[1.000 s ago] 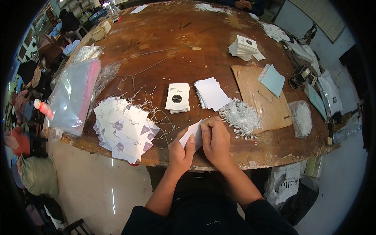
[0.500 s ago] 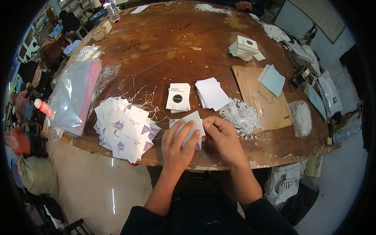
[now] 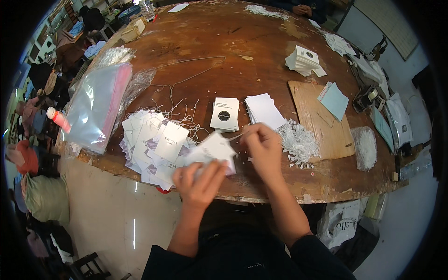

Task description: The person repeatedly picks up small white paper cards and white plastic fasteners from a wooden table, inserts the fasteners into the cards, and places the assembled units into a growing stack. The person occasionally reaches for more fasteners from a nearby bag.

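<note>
My left hand (image 3: 198, 184) grips white hang tags (image 3: 215, 147), blurred by motion, at the table's near edge. Pinched in my right hand (image 3: 263, 151) is a thin white string (image 3: 237, 136) that runs to the tags. To the left spreads a pile of strung hang tags (image 3: 170, 142), white with purple-grey edges, their strings trailing to the back. Beyond my hands sit a stack of cards with a black circle (image 3: 225, 115) and a stack of plain white cards (image 3: 264, 111). A bundle of white tag strings (image 3: 299, 144) lies right of my right hand.
Clear plastic bags (image 3: 98, 107) and a red-capped bottle (image 3: 58, 119) lie at the left. A wooden board (image 3: 322, 126) bears a light blue paper (image 3: 335, 102). Another card stack (image 3: 305, 59) stands farther back. Across the table show a person's hands (image 3: 302, 9).
My left hand has moved left and down with the tags. My right hand has drawn up and away, pulling the string taut between them. The whole view has shifted slightly.
</note>
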A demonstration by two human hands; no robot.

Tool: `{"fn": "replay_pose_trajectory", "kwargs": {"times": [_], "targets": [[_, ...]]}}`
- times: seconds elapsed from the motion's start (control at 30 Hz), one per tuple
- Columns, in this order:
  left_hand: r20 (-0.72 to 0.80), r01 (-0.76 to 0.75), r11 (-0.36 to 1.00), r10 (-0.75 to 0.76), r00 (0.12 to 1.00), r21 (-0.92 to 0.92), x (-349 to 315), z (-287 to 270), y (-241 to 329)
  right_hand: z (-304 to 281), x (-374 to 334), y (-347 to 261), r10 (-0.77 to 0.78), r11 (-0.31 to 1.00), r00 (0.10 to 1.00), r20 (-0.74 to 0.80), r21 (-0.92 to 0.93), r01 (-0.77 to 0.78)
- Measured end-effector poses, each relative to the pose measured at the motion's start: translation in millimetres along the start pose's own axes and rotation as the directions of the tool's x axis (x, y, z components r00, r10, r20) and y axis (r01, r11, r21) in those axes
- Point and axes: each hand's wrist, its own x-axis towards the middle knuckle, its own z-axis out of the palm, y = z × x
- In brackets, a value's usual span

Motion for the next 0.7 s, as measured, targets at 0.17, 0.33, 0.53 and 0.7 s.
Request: {"fn": "replay_pose_trajectory", "kwargs": {"times": [0.17, 0.33, 0.53, 0.7], "targets": [[0.06, 0.16, 0.926, -0.191, 0.98, 0.342, 5, 0, -65, -16, 6, 2, -0.029, 1.0, 0.997, -0.069, 0.002, 0.03], [0.468, 0.253, 0.925, -0.364, 0.805, 0.285, -3, -13, -63, -19, -14, 14, -0.179, 0.957, 0.975, 0.129, -0.207, 0.203], [0.541, 0.262, 0.943, -0.333, 0.773, 0.206, 4, 1, -88, -19, -17, 18, -0.226, 0.916, 0.955, 0.192, -0.291, 0.275], [0.553, 0.264, 0.929, -0.367, 0.748, 0.26, 19, 18, -114, -19, -15, 19, -0.244, 0.9, 0.955, 0.166, -0.329, 0.287]]}}
